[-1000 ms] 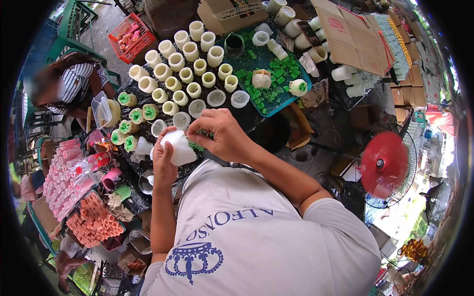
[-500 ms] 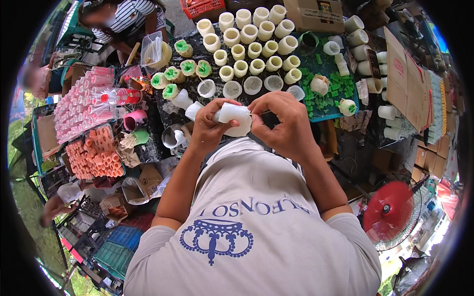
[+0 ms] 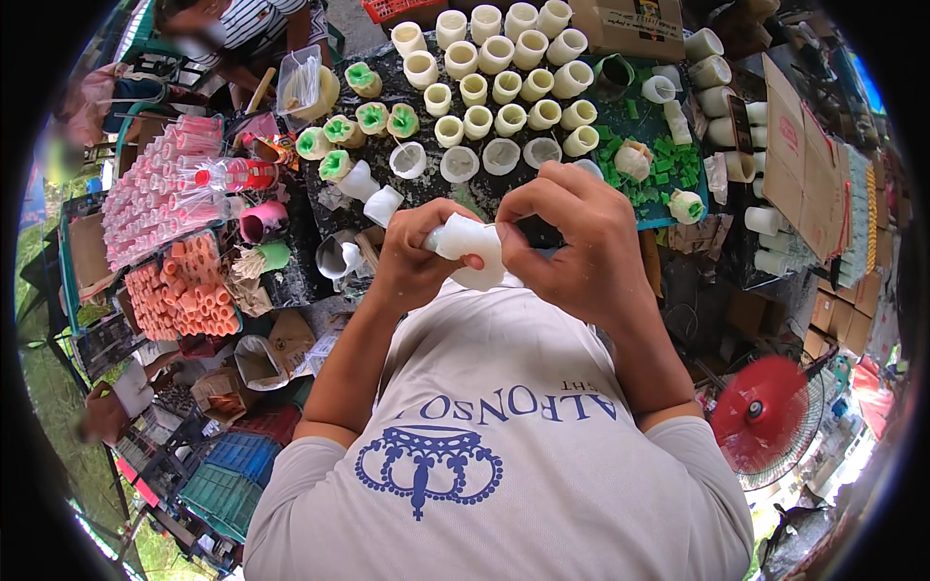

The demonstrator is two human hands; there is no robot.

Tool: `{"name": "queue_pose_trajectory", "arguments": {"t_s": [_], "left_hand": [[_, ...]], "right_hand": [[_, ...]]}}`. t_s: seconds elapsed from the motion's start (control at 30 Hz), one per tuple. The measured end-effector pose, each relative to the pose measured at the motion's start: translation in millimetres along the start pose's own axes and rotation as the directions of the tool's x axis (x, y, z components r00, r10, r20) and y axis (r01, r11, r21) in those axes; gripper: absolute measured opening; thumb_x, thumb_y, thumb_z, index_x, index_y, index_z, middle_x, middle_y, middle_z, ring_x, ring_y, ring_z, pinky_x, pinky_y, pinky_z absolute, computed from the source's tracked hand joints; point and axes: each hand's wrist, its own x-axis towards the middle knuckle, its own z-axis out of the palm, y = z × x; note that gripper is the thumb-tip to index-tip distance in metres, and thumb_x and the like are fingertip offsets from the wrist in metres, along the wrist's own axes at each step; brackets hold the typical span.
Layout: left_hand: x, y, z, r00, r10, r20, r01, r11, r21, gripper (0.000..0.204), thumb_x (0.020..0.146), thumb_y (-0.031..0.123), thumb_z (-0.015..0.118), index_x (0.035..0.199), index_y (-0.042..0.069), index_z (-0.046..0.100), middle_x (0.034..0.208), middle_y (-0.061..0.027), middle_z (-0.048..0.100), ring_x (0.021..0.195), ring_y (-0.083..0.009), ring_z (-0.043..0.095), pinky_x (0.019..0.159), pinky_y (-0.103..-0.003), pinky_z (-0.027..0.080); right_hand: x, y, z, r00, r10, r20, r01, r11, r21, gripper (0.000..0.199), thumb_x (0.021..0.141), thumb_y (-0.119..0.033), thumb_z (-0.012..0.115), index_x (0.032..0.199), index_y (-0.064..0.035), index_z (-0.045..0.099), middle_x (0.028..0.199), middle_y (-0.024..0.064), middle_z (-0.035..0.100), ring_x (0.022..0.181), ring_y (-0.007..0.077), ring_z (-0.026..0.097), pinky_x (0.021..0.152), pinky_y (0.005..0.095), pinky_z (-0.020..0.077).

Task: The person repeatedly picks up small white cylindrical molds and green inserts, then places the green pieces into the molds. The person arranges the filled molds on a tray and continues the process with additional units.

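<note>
Both hands meet close to my chest over a dark worktable (image 3: 484,198). My left hand (image 3: 412,257) grips a white cup-shaped mould (image 3: 470,247) lying sideways. My right hand (image 3: 572,237) holds the same mould from the right, fingers curled over its end. Just beyond the hands lie several more empty white moulds (image 3: 460,163), some on their sides. Further back stand rows of cream candles in cups (image 3: 499,58). To the left of those sit candles with green tops (image 3: 363,116).
Green wax chunks (image 3: 668,160) fill a tray at the right. Racks of pink (image 3: 160,194) and orange (image 3: 184,286) candles lie at the left. A red fan (image 3: 765,412) stands lower right, cardboard boxes (image 3: 804,145) at the right. Another person (image 3: 242,29) sits at the back left.
The view has swung so the table sits more centred. My hands have drawn the white mould closer to my chest, and my right hand now wraps more fully over its end.
</note>
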Motion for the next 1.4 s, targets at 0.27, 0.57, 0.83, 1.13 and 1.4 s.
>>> {"name": "queue_pose_trajectory", "arguments": {"t_s": [0.27,0.57,0.83,1.13,1.4], "left_hand": [[7.7,17.4,-1.4,0.99,0.14,-0.027,-0.133,0.974,0.182,0.032,0.075,0.006,0.095,0.103,0.007,0.077,0.09,-0.0067,0.08,0.079,-0.0252,0.076,0.071,-0.036,0.058],[12.0,18.1,-3.9,0.968,0.252,0.005,-0.244,0.932,0.268,0.038,0.069,-0.002,0.089,0.104,0.007,0.076,0.091,-0.0078,0.08,0.079,-0.0287,0.075,0.069,-0.038,0.058],[11.9,20.5,-4.1,0.97,0.241,0.024,-0.234,0.911,0.339,0.042,0.069,-0.001,0.088,0.108,0.008,0.077,0.09,-0.008,0.079,0.078,-0.0291,0.075,0.066,-0.039,0.057],[12.1,28.7,-5.4,0.96,0.271,0.073,-0.273,0.838,0.472,0.062,0.066,0.014,0.096,0.124,0.009,0.074,0.103,-0.0087,0.08,0.084,-0.0285,0.074,0.072,-0.04,0.06],[10.9,31.9,-1.4,0.961,0.272,0.052,-0.267,0.86,0.435,0.081,0.066,0.027,0.101,0.138,0.004,0.07,0.111,-0.0107,0.08,0.088,-0.029,0.074,0.077,-0.041,0.062]], "right_hand": [[3.6,-2.9,-2.5,0.984,-0.172,-0.053,0.175,0.982,0.064,0.016,0.079,-0.01,0.083,0.09,-0.0074,0.071,0.091,0.0064,0.071,0.084,0.0275,0.07,0.072,0.0401,0.0516],[-2.6,-4.9,2.1,0.998,-0.056,0.008,0.055,0.993,0.107,0.014,0.081,-0.006,0.08,0.089,-0.0049,0.069,0.087,0.0078,0.073,0.078,0.0301,0.07,0.072,0.0409,0.0529],[-3.5,-7.3,2.0,0.998,-0.033,0.049,0.03,0.998,0.06,0.015,0.078,-0.006,0.079,0.087,-0.0049,0.067,0.087,0.0084,0.071,0.08,0.0312,0.068,0.073,0.0423,0.0531],[-6.0,-7.0,11.0,0.997,-0.054,0.063,0.055,0.999,0.0,0.014,0.081,-0.005,0.078,0.091,-0.0001,0.069,0.094,0.0122,0.071,0.087,0.0318,0.071,0.079,0.0441,0.0567],[-7.8,-4.9,17.4,0.994,-0.083,0.076,0.086,0.996,-0.034,0.016,0.082,-0.008,0.079,0.095,-0.0006,0.073,0.101,0.0105,0.072,0.092,0.0289,0.072,0.081,0.0422,0.0562]]}}
